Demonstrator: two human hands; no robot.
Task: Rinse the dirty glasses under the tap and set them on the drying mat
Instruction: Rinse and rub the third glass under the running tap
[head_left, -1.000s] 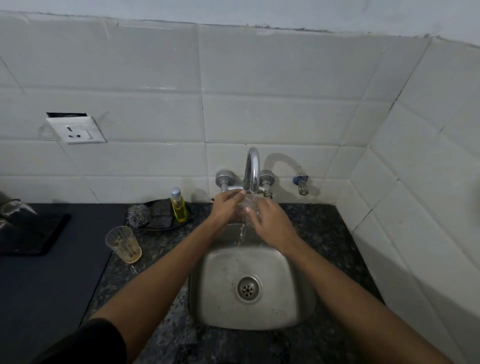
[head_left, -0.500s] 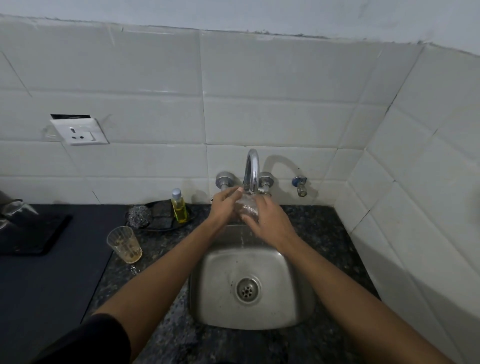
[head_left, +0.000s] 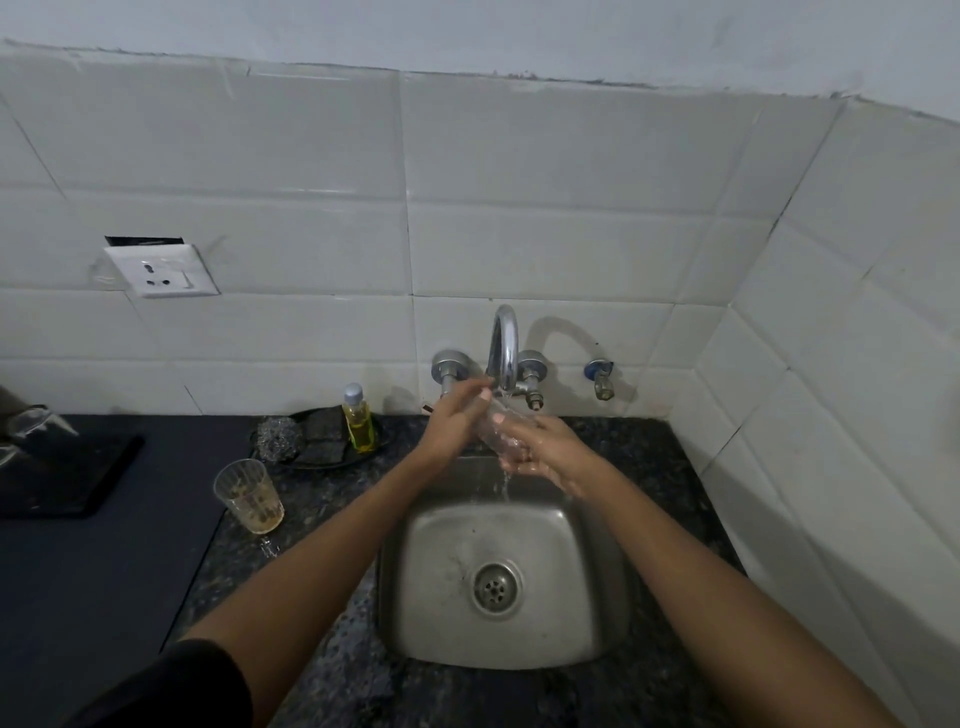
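A clear glass (head_left: 493, 434) is held tilted under the chrome tap (head_left: 503, 347), with water running over it into the steel sink (head_left: 447, 587). My left hand (head_left: 451, 422) grips its upper end and my right hand (head_left: 543, 449) wraps its lower end; the fingers hide most of it. A second dirty glass (head_left: 250, 497) with brownish residue stands upright on the speckled counter left of the sink. A black drying mat (head_left: 67, 475) lies at the far left, with a clear glass object (head_left: 31, 423) at its back edge, partly cut off.
A dark dish (head_left: 332, 453) behind the dirty glass holds a steel scrubber (head_left: 278, 437), a dark sponge and a small yellow soap bottle (head_left: 358, 426). A wall socket (head_left: 161, 270) sits upper left. A small side tap (head_left: 601, 378) is right of the main tap. Tiled wall closes the right side.
Both hands have stayed under the tap, turning the glass slightly between them; water now streams visibly off my right hand into the sink.
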